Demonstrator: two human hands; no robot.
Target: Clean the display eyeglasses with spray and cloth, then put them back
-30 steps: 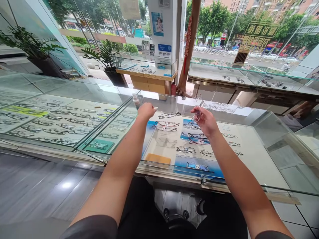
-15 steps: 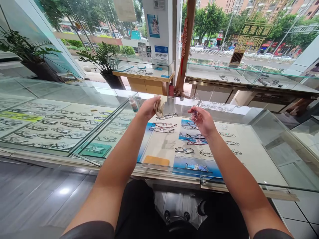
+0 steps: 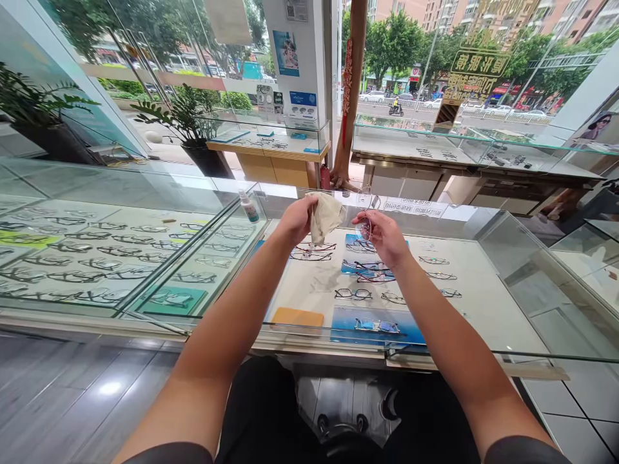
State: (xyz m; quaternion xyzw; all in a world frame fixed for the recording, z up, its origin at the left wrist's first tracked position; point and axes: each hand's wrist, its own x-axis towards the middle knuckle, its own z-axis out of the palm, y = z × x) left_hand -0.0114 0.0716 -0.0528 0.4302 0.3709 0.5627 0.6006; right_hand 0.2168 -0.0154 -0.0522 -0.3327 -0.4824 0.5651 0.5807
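A crumpled beige cloth (image 3: 325, 218) hangs from my left hand (image 3: 298, 220), its fingers closed on the upper left edge. To the right, my right hand (image 3: 384, 237) pinches a pair of thin-rimmed eyeglasses (image 3: 364, 229) with clear lenses. One lens hangs below the fingertips and the other part of the frame rises above them. Cloth and eyeglasses are apart by a small gap. Both hands are above the glass display counter (image 3: 464, 222), where several spectacle frames (image 3: 353, 294) lie in rows under the glass.
A small spray bottle (image 3: 249, 207) stands on the counter left of my left hand. Inside the case lie an orange pad (image 3: 296, 318), a green tray (image 3: 174, 299) and a blue display mat (image 3: 406, 334). A potted plant (image 3: 193, 125) and a wooden-fronted cabinet (image 3: 271, 169) stand beyond the counter.
The cloth, bunched in my left hand before, now hangs spread out toward the right, nearer the eyeglasses. My right hand still holds the eyeglasses. The whole view has shifted slightly.
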